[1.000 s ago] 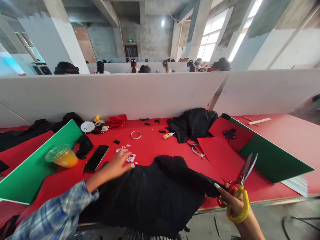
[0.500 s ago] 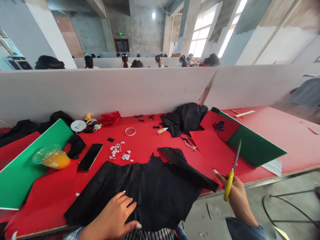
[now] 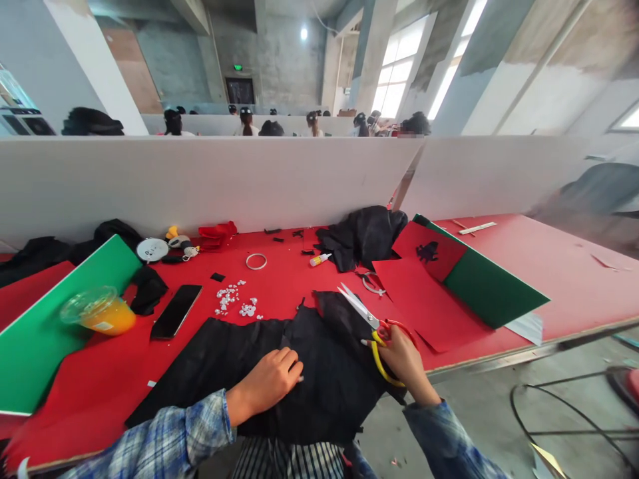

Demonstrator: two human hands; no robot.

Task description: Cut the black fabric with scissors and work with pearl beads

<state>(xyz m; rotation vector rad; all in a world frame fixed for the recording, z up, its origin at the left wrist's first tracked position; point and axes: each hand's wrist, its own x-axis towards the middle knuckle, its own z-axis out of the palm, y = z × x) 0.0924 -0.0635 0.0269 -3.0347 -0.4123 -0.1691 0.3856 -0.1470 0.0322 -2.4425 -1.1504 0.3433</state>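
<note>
A large piece of black cloth (image 3: 234, 352) lies over the front edge of the red table (image 3: 299, 279). My left hand (image 3: 269, 380) rests on the cloth near its middle, fingers curled and pinching the fabric. My right hand (image 3: 404, 362) grips a pair of scissors (image 3: 372, 319) with red and yellow handles. The blades point up and to the left over the cloth's right part and stand slightly apart.
Small white beads (image 3: 232, 301), a phone (image 3: 176, 311), a cup of orange drink (image 3: 100, 311), a white ring (image 3: 256, 261), a glue bottle (image 3: 319, 259), more black cloth (image 3: 362, 236), and green boards (image 3: 486, 289) lie on the table. A white partition (image 3: 200, 179) backs it.
My right hand swung the scissors from the table's right edge leftward over the cloth. My left hand went from flat and open at the cloth's front edge to curled on its middle.
</note>
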